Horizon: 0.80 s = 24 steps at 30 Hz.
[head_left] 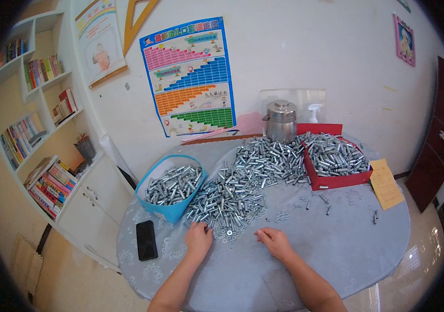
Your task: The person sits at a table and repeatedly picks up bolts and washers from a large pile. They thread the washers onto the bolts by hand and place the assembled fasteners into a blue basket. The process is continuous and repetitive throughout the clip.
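A large heap of short silver metal sleeves (pixel 271 162) spreads over the middle of the table, with small metal washers (pixel 229 233) scattered along its near edge. My left hand (pixel 199 239) rests at that near edge, left of the washers, its fingers curled down and closed. Whatever they may grip is hidden. To the right, apart from the heap, my right hand (pixel 275 243) is over the cloth with thumb and fingertips pinched together. Anything in that pinch is too small to make out.
A blue bin (pixel 172 209) and a red box (pixel 339 180), both full of sleeves, flank the heap. Behind stand a steel pot (pixel 281 122) and a white spray bottle (pixel 313 113). A black phone (pixel 146 240) lies left; yellow paper (pixel 387 185) lies right.
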{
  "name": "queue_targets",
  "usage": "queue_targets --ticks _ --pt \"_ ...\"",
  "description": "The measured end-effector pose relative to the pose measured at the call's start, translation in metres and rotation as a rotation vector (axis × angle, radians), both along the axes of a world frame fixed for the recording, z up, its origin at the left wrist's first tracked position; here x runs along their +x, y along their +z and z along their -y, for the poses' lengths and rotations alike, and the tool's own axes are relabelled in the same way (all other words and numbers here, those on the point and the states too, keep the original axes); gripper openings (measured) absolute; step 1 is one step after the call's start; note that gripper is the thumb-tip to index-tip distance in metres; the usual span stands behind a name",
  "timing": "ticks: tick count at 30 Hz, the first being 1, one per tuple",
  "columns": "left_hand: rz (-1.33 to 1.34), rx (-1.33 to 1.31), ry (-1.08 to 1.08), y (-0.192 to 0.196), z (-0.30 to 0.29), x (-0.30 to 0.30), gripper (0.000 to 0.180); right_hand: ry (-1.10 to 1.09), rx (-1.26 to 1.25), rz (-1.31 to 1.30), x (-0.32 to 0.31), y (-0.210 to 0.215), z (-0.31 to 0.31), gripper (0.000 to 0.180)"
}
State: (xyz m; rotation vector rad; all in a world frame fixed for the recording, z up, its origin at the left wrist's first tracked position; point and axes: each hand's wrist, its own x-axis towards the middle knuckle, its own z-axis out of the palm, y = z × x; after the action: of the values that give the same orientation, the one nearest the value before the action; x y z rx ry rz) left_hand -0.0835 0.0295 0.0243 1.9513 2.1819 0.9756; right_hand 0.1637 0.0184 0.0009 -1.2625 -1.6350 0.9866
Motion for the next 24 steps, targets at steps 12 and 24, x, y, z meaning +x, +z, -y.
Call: queue_targets --ticks 12,24 --pt "0.194 0.059 -0.240 0.022 0.016 0.024 0.014 0.001 -0.005 -0.158 -0.007 0.001 0.002 0.021" --pt "0.381 0.039 -0.456 0.010 0.038 0.078 0.015 -0.034 0.002 -0.459 -0.011 0.009 0.003 0.020"
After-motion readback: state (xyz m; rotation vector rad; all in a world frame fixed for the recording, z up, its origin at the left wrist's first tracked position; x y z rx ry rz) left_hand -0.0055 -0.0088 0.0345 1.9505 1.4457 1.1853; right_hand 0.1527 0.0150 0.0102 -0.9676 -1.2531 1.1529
